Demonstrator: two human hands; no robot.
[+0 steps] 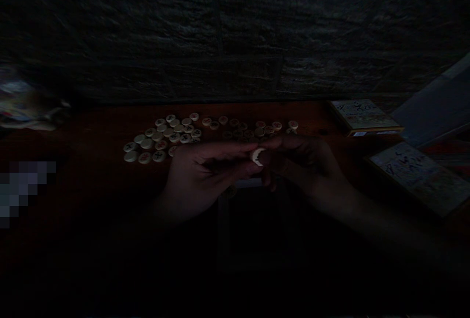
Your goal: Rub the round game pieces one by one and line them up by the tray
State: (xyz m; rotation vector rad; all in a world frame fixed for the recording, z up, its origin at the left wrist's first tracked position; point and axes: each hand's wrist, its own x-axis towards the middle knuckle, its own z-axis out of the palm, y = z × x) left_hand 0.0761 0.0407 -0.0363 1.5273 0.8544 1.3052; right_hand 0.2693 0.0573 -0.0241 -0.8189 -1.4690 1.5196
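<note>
A round, pale Chinese chess piece [258,156] with a dark marking is pinched between my two hands. My left hand [201,173] grips it from the left with thumb and fingertips. From the right, the thumb and fingers of my right hand [312,164] close on the same piece and cover part of its face. Behind my hands, many similar chess pieces [159,156] lie on the dark wooden table [110,134], some with red marks, some with black, some with plain sides up. Below my hands, a dim frame-like shape [223,225] is too dark to make out.
At the right lie two flat boxes with writing on top, a farther box [358,112] and a nearer box [418,171]. A stone-like wall [235,39] rises behind the table. A blurred, multicoloured object [25,102] is at the far left.
</note>
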